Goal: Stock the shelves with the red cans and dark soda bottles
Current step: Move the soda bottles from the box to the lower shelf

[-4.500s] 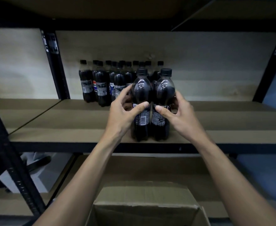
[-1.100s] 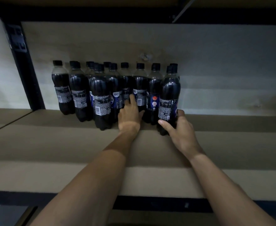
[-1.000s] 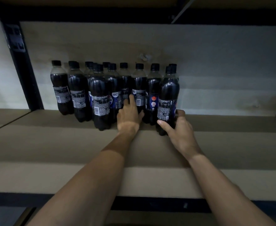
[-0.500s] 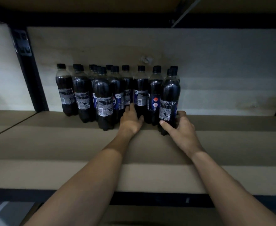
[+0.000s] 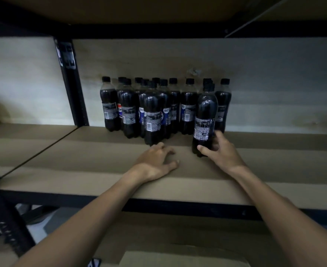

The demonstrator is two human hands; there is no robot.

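Note:
Several dark soda bottles (image 5: 153,112) with black caps stand grouped at the back of the wooden shelf (image 5: 100,170). One dark bottle (image 5: 205,116) stands upright in front of the group's right end. My right hand (image 5: 219,149) grips its lower part, thumb in front and fingers round the right side. My left hand (image 5: 156,162) rests on the shelf board in front of the group with fingers loosely curled, holding nothing. No red cans are in view.
A black upright post (image 5: 72,83) stands left of the bottles, with another shelf bay beyond it. The upper shelf's underside (image 5: 158,12) runs overhead. A cardboard box (image 5: 178,255) sits below the shelf's front edge. The right half of the shelf is bare board.
My left hand has drawn back from the bottles and now lies on the board. The view has pulled back from the shelf. My right hand still grips the front right bottle.

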